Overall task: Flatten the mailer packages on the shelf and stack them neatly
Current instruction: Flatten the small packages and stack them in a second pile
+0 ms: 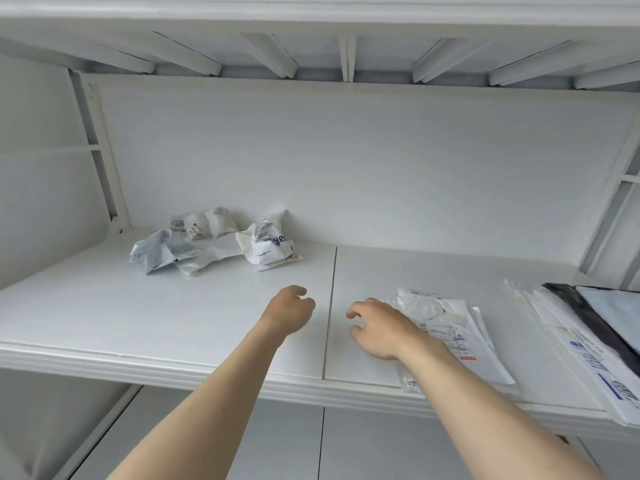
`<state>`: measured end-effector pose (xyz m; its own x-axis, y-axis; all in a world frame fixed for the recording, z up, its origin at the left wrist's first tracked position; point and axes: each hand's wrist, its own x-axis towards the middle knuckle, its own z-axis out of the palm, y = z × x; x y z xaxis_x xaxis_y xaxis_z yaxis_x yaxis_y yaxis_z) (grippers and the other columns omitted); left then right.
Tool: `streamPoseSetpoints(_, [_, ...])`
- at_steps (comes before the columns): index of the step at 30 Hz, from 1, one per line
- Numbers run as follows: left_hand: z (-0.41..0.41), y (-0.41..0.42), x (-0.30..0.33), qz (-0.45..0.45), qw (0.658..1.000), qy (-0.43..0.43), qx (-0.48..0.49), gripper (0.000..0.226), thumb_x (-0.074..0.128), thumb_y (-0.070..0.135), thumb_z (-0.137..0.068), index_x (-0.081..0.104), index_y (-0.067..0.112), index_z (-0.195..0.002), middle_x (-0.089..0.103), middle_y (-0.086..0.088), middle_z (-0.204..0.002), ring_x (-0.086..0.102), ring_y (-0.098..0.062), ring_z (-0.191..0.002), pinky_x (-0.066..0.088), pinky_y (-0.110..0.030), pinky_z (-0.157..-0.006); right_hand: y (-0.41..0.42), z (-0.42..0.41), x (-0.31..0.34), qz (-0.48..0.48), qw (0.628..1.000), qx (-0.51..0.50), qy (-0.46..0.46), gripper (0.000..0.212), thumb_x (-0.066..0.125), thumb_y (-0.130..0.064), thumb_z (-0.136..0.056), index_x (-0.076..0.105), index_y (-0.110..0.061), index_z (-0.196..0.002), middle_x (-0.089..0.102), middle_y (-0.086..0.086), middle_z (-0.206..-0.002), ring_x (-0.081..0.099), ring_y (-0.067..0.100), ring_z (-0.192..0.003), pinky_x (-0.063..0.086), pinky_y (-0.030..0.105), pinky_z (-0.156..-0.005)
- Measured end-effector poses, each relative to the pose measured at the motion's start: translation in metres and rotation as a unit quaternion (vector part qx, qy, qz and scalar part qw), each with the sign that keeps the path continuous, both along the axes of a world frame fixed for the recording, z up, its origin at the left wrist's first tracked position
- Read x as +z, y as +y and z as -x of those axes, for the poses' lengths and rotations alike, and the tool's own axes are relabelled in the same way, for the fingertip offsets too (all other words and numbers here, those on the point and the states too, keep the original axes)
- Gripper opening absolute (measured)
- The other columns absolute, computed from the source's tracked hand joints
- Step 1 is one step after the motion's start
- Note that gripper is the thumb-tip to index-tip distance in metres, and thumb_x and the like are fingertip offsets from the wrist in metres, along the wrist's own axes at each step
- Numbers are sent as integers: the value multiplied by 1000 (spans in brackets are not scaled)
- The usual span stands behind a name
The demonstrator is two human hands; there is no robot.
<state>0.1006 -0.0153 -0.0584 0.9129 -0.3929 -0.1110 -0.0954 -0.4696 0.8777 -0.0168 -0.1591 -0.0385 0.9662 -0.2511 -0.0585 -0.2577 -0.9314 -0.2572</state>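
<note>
Flattened mailer (450,327) — long axis apparently front-to-back — beside right hand (377,329).

Both bare forearms reach forward and up from lower frame edge, converging. Left hand (289,311): back toward camera, fingers loosely curled, holding nothing. Right hand (379,329): just right of left hand, apart from it, palm down, fingers (356,311) bent and spread, thumb lowest, nothing gripped. Wrists straight.
</note>
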Motion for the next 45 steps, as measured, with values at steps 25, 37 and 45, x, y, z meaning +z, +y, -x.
streamPoseSetpoints(25, [-152, 0, 14, -436, 844, -312, -7, 48, 53, 2, -82, 55, 13, -130, 20, -5, -154, 26, -31, -132, 34, -37, -99, 68, -158, 6, 139, 973, 61, 175, 20, 42, -8, -101, 46, -10, -81, 51, 6, -96, 44, 22, -88, 31, 25, -54])
streamPoseSetpoints(37, [-112, 38, 8, -385, 871, -248, -180, 57, 50, 16, -92, 37, 14, -147, 17, 6, -153, 23, -23, -137, 32, -36, -107, 76, -142, 14, 20, 976, -45, 213, 31, 56, -8, -95, 42, -7, -67, 68, 5, -92, 46, 18, -96, 41, 28, -85])
streamPoseSetpoints(45, [-26, 57, 20, -272, 925, -153, -216, 46, 53, 15, -95, 50, 24, -140, 32, 10, -144, 48, -14, -113, 40, -28, -99, 58, -58, -28, -173, 980, -98, 0, 36, 48, -13, -90, 53, -9, -125, 60, 13, -124, 58, 33, -114, 44, 30, -84])
